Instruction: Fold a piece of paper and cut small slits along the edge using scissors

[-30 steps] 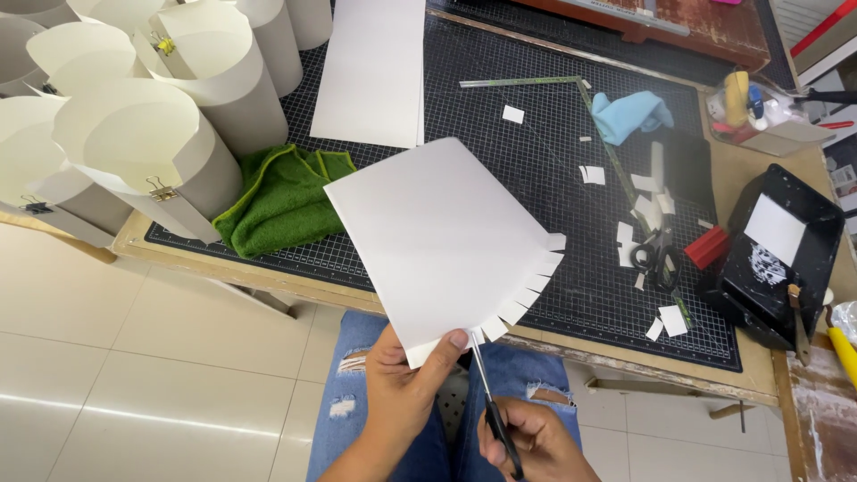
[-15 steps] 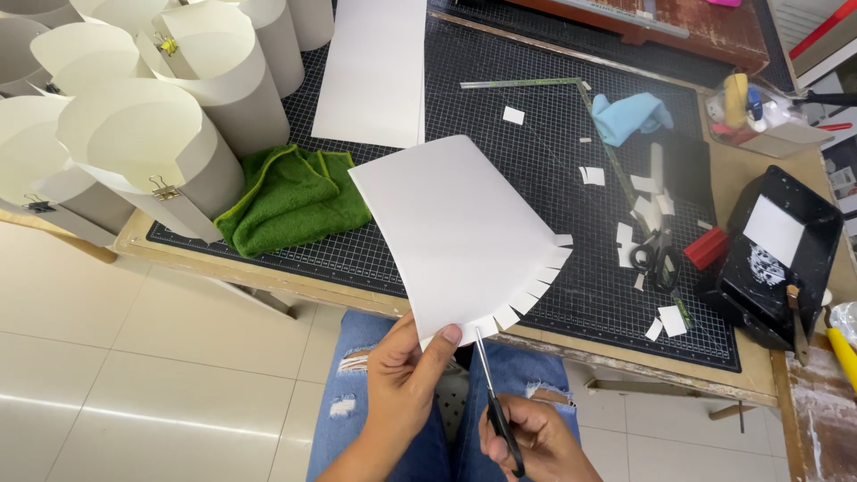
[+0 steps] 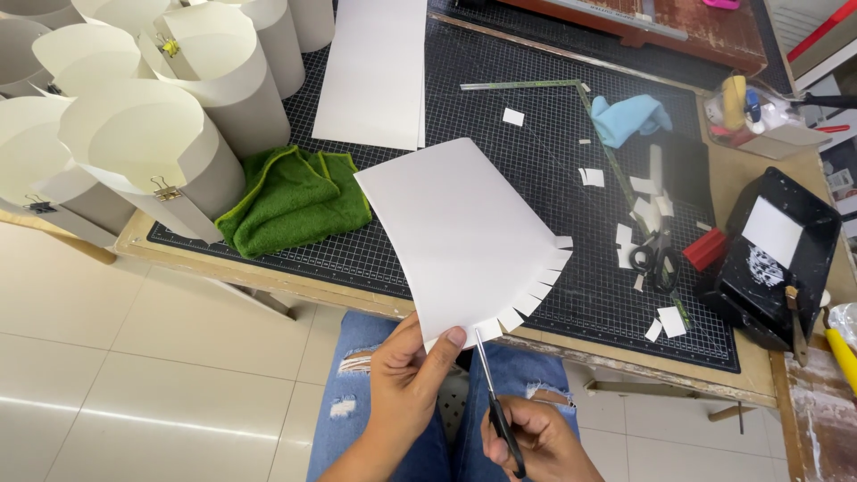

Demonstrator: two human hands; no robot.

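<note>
At nine to ten o'clock stand several rolled paper cylinders (image 3: 170, 147), held shut by binder clips, on the counter (image 3: 295, 284) edge. Toward the centre, at about eleven o'clock of the sheet in hand, a green cloth (image 3: 295, 198) lies crumpled on the black cutting mat (image 3: 500, 98), with a flat white sheet (image 3: 375, 71) at twelve o'clock above it. The left hand (image 3: 406, 393), at six o'clock, pinches the lower corner of the white paper sheet (image 3: 460, 232) between thumb and fingers; the sheet is raised over the counter edge, tilted, its lower right margin cut into a row of short tabs. The right hand (image 3: 527, 442), at five o'clock, is closed around the handles of the scissors (image 3: 495, 402), whose blades point up toward the fringed margin; whether they touch the paper cannot be told. Judgement: the sheet appears light, thin and flexible, liable to bend or tear at the tabs, so it is best gripped near the uncut edge close to the cutting line. At three o'clock lie paper scraps (image 3: 638, 201), a second pair of scissors (image 3: 656, 259), a blue cloth (image 3: 629, 116) and a black tray (image 3: 777, 259).
</note>
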